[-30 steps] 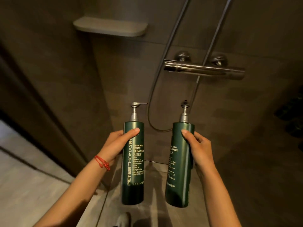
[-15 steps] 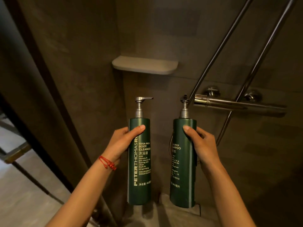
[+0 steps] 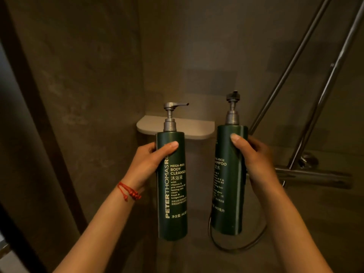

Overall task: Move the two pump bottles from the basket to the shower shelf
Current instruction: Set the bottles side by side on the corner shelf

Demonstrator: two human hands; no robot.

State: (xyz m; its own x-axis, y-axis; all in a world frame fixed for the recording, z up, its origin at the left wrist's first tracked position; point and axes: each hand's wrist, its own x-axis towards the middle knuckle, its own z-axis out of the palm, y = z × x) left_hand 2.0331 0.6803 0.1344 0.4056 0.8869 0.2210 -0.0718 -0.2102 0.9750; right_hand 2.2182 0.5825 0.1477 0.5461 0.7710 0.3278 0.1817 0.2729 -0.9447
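Note:
Two tall dark green pump bottles with silver pumps are held upright in front of me. My left hand [image 3: 146, 165] grips the body cleanser bottle [image 3: 173, 201] near its top. My right hand [image 3: 254, 160] grips the shampoo bottle [image 3: 226, 194], which leans slightly. The pale corner shower shelf [image 3: 197, 129] sits on the wall just behind the bottle tops, partly hidden by the left bottle's pump. The basket is out of view.
Dark stone walls meet in a corner behind the shelf. A chrome riser rail [image 3: 323, 91] and hose slant up at the right above the mixer bar [image 3: 315, 175]. The shower hose [image 3: 236, 247] loops below the shampoo bottle. A dark door frame [image 3: 39, 134] runs down the left.
Both bottles have risen and come closer to the shelf, which now sits level with their tops. The view has tilted upward, and the mixer bar has shifted toward the right edge.

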